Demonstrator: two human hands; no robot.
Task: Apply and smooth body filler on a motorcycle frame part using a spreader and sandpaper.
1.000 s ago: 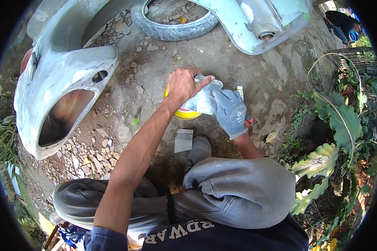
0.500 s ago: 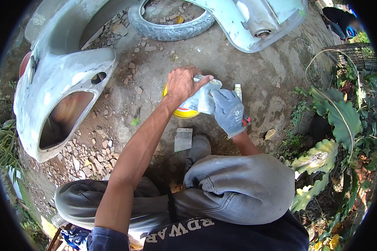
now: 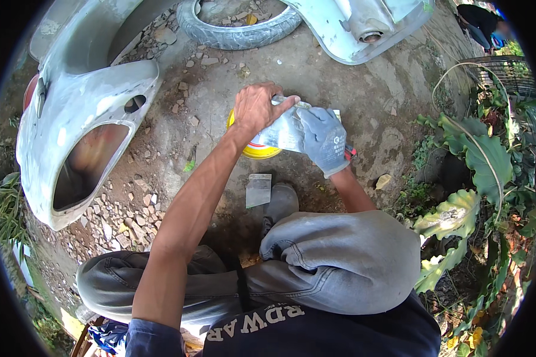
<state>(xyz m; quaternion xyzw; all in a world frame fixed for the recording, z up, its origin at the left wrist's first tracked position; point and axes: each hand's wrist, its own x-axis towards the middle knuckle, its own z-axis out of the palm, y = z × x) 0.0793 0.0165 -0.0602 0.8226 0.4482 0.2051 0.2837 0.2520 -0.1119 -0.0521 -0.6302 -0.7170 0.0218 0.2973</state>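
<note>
Bare-skinned, my left hand (image 3: 256,110) grips the upper left of a pale, smeared flat piece (image 3: 283,132) held over a round yellow container (image 3: 262,153). My right hand (image 3: 324,141), in a grey glove, is closed on the right side of that same piece, its fingertips partly hidden. Just behind the glove a pale tube (image 3: 336,112) shows in part, along with a red-and-black handled tool (image 3: 351,153). A small grey rectangular plate (image 3: 258,189) lies on the concrete below the container, beside my grey boot (image 3: 282,201).
Large grey-white vehicle body panels (image 3: 83,113) lie left and at top right (image 3: 354,18), with a tire (image 3: 244,38) between. Broken rubble (image 3: 131,226) covers ground at left. Leafy plants (image 3: 476,166) and a wire cage (image 3: 503,76) line the right; another person (image 3: 476,24) is beyond.
The whole view has shifted slightly, so surroundings sit a little higher in the picture. Both hands stay on the flat piece, with grips almost unchanged.
</note>
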